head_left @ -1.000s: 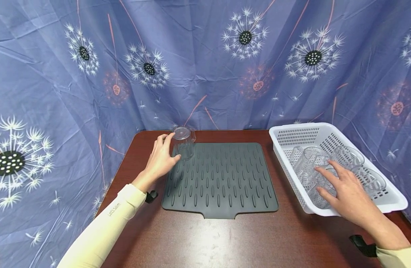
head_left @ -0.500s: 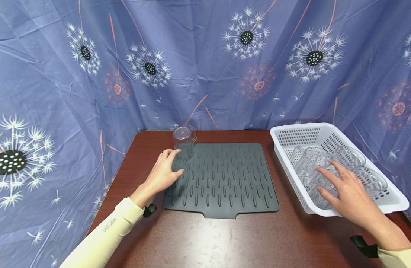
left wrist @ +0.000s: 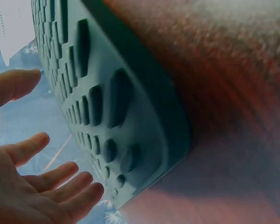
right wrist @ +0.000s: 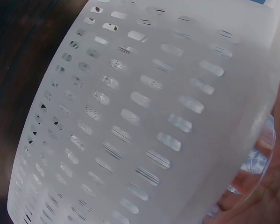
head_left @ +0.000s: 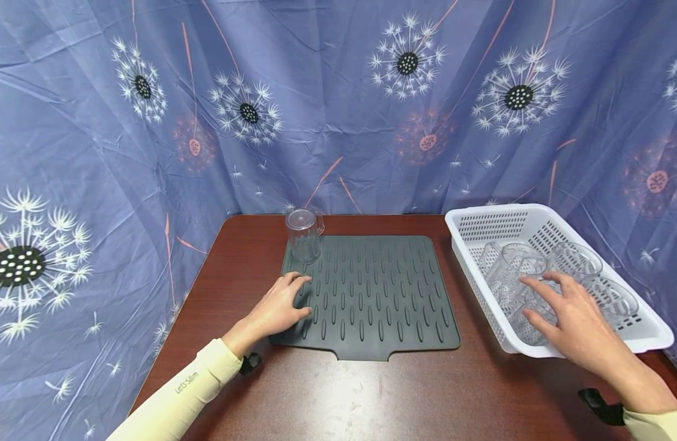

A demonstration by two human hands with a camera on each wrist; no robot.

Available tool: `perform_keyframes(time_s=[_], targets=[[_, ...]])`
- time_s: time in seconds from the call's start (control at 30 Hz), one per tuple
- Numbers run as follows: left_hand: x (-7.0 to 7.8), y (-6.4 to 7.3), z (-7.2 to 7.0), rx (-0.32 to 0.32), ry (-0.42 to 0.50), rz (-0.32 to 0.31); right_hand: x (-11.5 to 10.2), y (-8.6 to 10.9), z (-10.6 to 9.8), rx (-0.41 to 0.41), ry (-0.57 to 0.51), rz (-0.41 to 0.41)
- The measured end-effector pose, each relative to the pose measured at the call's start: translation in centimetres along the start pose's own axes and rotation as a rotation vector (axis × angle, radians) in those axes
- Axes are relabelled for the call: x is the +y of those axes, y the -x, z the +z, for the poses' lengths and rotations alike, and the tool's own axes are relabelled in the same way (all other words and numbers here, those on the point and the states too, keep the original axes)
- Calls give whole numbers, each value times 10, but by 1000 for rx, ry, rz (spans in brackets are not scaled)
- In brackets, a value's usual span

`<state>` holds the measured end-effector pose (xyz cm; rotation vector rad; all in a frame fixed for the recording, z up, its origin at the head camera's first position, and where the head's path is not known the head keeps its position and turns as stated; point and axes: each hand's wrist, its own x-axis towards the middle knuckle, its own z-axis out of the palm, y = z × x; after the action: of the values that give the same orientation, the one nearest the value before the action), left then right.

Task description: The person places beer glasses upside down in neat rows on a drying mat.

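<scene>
An upside-down clear glass mug [head_left: 304, 236] stands on the far left corner of a dark grey ridged drying mat [head_left: 366, 294]. My left hand [head_left: 280, 306] is over the mat's left edge, nearer to me than the mug, with nothing in it. In the left wrist view its fingers [left wrist: 60, 177] spread apart beside the mat. My right hand [head_left: 572, 312] reaches over the near side of a white perforated basket [head_left: 641, 340], fingers loosely bent above several clear glass mugs [head_left: 514, 263]. The right wrist view shows those fingers [right wrist: 245, 182] partly hidden behind the basket wall, near a glass rim.
A brown wooden table [head_left: 338, 398] carries the mat and the basket, with the basket to the right. A blue curtain [head_left: 327, 122] with dandelion prints hangs behind and along the left side.
My left hand has drawn back from the upside-down glass mug toward me, down along the mat's left edge. The right hand has stayed over the basket almost unmoved.
</scene>
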<state>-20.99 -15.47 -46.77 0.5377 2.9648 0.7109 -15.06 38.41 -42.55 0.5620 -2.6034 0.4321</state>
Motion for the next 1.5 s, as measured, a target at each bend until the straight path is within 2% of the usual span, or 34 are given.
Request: perform_keyframes(time_s=[0.2, 0.33, 0.5, 0.83, 1.13, 1.33, 1.5], targets=[[0, 4, 10, -60, -20, 2, 2, -1, -1, -4, 0, -28], [-1, 8, 15, -97, -45, 12, 2, -3, -8, -51, -11, -17], [-2, 10, 17, -106, -55, 27, 4, -4, -15, -133, -25, 15], [-1, 11, 16, -138, -103, 48, 8, -8, -21, -203, -12, -13], [-1, 11, 17, -142, -147, 40, 9, -15, -28, -190, -12, -82], [-1, 10, 17, -157, -146, 16, 6, -21, -39, -190, 4, -60], [-1, 11, 17, -163, -140, 6, 5, -25, -47, -163, 9, -80]])
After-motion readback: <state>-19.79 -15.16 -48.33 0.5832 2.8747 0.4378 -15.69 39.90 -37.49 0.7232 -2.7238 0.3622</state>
